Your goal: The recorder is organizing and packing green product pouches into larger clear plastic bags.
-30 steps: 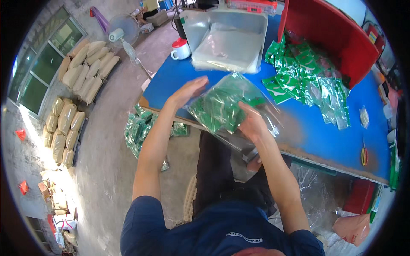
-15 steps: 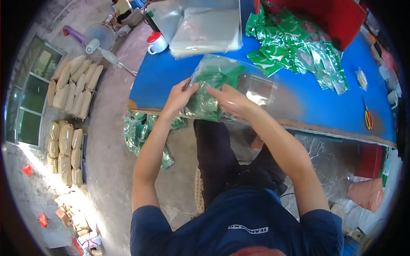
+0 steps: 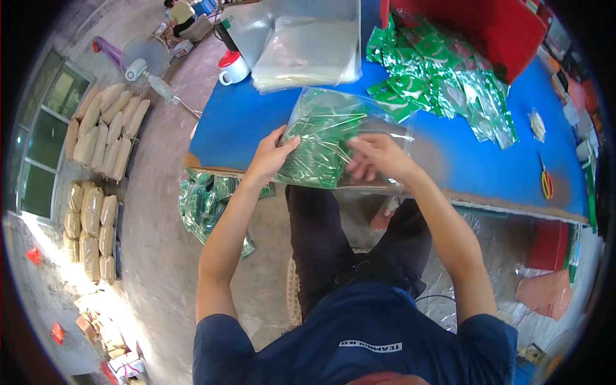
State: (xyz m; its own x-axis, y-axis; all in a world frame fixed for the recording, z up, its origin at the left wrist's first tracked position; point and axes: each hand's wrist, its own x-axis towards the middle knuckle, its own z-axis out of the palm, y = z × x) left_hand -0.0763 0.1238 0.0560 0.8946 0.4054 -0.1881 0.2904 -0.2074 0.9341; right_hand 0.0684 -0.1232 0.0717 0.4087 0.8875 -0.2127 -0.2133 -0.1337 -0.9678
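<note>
Both my hands are on one clear bag stuffed with green sachets, which lies flat at the near edge of the blue table, a little left of its middle. My left hand clasps the bag's left side, thumb on top of the film and fingers tucked beneath. My right hand lies on top of the bag toward its right end, fingers curled and pinching the plastic, and the empty, clear part of the bag reaches on past it to the right. Below the table edge, down by my left leg, a heap of filled bags sits on the concrete floor. Farther along the table, near its right edge, a pair of scissors with red and yellow handles lies well apart from the bag. Toward the far side, loose green sachets are spread in a pile that runs up against a red bin at the far right. Left of that pile, a stack of empty clear bags rests on the far edge. Just beside the stack, at the far left corner, stands a white mug with a red lid.
</note>
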